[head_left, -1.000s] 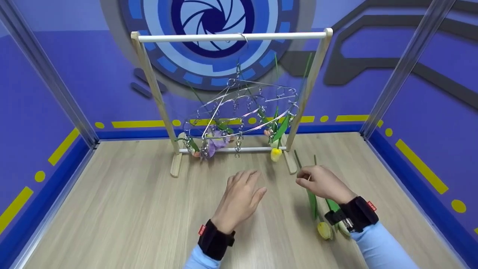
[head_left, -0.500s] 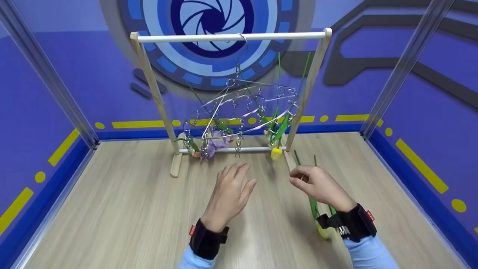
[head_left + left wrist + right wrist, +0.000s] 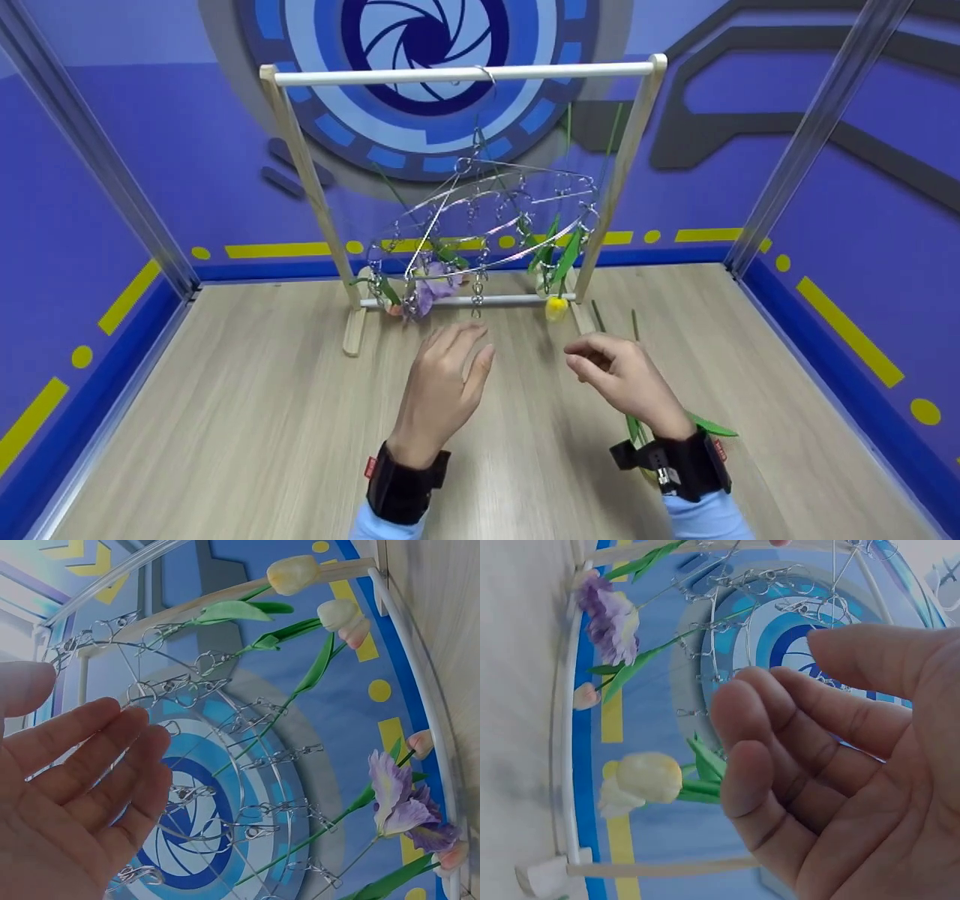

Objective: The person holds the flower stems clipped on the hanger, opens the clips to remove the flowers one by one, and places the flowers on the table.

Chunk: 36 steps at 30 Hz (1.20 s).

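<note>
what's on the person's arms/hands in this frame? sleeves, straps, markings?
Both hands are bare. The left hand and right hand each have a black wrist strap with a small red tag and light blue sleeves. The right strap carries a small metal-looking buckle or mount.

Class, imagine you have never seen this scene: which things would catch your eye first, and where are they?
First, the wooden rack at the back of the floor, with a metal clip hanger on its top bar holding artificial flowers upside down. Then the left hand and right hand, both empty, raised before it, with green stems lying on the floor by the right one.
</note>
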Motion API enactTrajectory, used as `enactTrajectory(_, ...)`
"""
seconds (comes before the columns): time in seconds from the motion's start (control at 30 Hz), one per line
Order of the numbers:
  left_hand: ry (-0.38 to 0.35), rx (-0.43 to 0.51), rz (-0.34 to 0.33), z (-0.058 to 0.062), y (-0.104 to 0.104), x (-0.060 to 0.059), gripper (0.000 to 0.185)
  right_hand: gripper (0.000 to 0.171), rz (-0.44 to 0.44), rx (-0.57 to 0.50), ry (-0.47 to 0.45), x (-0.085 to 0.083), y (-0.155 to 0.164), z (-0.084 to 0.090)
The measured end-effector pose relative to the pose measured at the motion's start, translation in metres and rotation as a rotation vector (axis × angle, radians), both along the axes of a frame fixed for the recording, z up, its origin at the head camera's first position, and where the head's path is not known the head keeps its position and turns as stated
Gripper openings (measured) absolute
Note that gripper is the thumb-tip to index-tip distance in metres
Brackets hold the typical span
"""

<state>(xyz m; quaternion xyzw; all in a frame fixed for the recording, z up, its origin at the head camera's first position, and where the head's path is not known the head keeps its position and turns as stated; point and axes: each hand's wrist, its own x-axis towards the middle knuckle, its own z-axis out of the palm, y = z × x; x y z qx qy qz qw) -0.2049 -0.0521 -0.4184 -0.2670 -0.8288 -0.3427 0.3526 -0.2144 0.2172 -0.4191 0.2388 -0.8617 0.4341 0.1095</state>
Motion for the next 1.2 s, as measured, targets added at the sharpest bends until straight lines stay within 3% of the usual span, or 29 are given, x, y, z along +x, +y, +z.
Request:
enactTrajectory(0.27, 0.171, 0.115, 0.029, 0.008, -0.009, 0.001, 0.009, 0.011, 0.023, -0.130, 0.094, 0.001, -0.014, -0.005)
enactTrajectory(0.47, 0.208, 0.234, 0.059, 0.012, -0.017, 0.002, 0.012, 0.013, 0.047, -0.215, 0.151, 0.002, -0.021, -0.008)
enactTrajectory(0.63, 0.229, 0.332, 0.125, 0.014, -0.027, -0.001, 0.011, 0.013, 0.051, -0.242, 0.150, 0.003, -0.023, -0.010)
enactTrajectory(0.97, 0.142, 0.514, 0.279, 0.010, -0.052, -0.014, 0.012, 0.014, 0.052, -0.244, 0.144, 0.001, -0.023, -0.013)
enactTrajectory(1.2, 0.044, 0.563, 0.320, 0.002, -0.065, -0.029, 0.022, 0.013, 0.044, -0.240, 0.125, 0.000, -0.025, -0.015)
